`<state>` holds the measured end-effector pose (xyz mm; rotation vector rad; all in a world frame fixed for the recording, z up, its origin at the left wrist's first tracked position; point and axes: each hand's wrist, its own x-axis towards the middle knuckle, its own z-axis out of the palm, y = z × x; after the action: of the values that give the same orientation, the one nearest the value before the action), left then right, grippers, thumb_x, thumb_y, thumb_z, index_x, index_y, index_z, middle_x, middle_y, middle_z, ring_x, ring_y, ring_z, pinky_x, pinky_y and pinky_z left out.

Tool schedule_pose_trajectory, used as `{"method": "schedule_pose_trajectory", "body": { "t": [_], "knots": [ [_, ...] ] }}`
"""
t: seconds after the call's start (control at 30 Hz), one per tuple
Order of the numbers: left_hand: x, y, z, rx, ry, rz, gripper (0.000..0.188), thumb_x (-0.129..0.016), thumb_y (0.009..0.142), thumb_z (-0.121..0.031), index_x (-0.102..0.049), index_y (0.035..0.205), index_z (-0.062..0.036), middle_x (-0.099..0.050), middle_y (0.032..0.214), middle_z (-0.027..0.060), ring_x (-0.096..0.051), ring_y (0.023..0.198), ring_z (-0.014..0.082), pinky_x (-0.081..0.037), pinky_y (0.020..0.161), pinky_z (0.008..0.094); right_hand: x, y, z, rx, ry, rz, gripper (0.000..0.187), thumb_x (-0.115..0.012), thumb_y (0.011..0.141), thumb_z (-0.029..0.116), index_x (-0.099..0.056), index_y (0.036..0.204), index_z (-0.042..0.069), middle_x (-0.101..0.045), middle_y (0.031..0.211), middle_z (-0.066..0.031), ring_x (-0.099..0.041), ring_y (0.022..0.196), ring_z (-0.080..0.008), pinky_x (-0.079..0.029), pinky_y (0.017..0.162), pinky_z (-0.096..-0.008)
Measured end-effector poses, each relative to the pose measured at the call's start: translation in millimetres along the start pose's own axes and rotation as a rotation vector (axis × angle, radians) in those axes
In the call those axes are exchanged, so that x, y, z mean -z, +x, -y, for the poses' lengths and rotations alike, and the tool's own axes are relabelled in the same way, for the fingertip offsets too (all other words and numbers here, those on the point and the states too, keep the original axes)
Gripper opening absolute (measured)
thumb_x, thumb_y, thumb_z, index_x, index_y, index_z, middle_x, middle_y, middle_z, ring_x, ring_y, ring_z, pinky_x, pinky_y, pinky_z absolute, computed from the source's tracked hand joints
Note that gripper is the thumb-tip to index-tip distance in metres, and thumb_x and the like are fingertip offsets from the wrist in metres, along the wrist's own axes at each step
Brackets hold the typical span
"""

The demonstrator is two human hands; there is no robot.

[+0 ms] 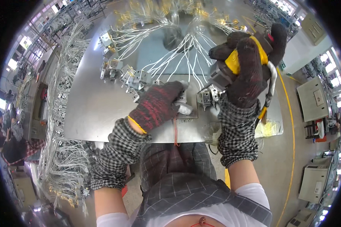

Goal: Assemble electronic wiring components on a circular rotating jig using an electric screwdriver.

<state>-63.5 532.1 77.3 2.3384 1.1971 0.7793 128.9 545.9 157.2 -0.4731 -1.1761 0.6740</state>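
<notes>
My left hand (155, 106), in a dark red and black knit glove with whitish fingertips, pinches a small metal housing (182, 97) at the table's near middle. My right hand (248, 70), in a dark glove, is closed round a yellow and black power tool (233, 62), held above the table to the right. Its cable (272, 81) hangs down past my wrist. Below the tool stand small metal housings (205, 97) with white wires (193, 53) running toward the far side. Much of the tool is hidden by my fingers.
More wired metal housings (142, 76) stand in an arc left of my left hand on the metal table (91, 109). A long rack of white wire bundles (64, 113) lines the left. Red cords (175, 132) hang over the near edge. Pale cabinets (312, 98) stand far right.
</notes>
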Motion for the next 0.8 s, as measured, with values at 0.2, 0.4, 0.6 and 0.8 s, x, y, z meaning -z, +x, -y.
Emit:
{"method": "schedule_pose_trajectory", "body": {
  "t": [0.2, 0.4, 0.6, 0.8],
  "knots": [
    [-9, -3, 5, -0.102, 0.101, -0.111, 0.056, -0.082, 0.074, -0.043, -0.064, 0.112, -0.0046, -0.068, 0.094, 0.0165, -0.068, 0.087, 0.0369, -0.053, 0.073, 0.0447, -18, -22, -13, 0.069, -0.003, -0.058, 0.068, -0.064, 0.09, 0.003, -0.027, 0.146, 0.011, -0.064, 0.096, -0.0187, -0.068, 0.073, -0.027, -0.059, 0.061, -0.0433],
    [-4, -5, 7, -0.031, 0.035, -0.04, 0.053, -0.085, 0.074, -0.027, -0.063, 0.117, -0.0049, -0.071, 0.097, 0.0147, -0.07, 0.093, 0.0307, -0.055, 0.079, 0.0409, -16, -34, -26, 0.071, 0.005, 0.046, 0.069, -0.069, 0.089, 0.005, -0.031, 0.146, 0.012, -0.064, 0.1, -0.0183, -0.069, 0.08, -0.0265, -0.061, 0.069, -0.0419],
    [26, -5, 2, -0.072, 0.057, -0.294, 0.062, -0.079, 0.08, -0.036, -0.058, 0.129, -0.0046, -0.068, 0.108, 0.0171, -0.067, 0.099, 0.0347, -0.053, 0.086, 0.044, -16, -29, -23, 0.043, 0.021, 0.141, 0.069, -0.073, 0.087, 0.006, -0.034, 0.144, 0.009, -0.064, 0.102, -0.0164, -0.069, 0.085, -0.0247, -0.061, 0.073, -0.0395],
    [58, -9, 73, 0.033, 0.541, -0.158, 0.059, -0.079, 0.08, -0.034, -0.06, 0.128, -0.0078, -0.069, 0.1, 0.0156, -0.065, 0.093, 0.0356, -0.052, 0.081, 0.0429, -32, -37, -16, 0.107, -0.174, 0.21, 0.053, -0.074, 0.087, 0.011, -0.048, 0.131, -0.001, -0.063, 0.094, -0.0072, -0.063, 0.08, -0.0146, -0.052, 0.067, -0.0283]
  ]
}}
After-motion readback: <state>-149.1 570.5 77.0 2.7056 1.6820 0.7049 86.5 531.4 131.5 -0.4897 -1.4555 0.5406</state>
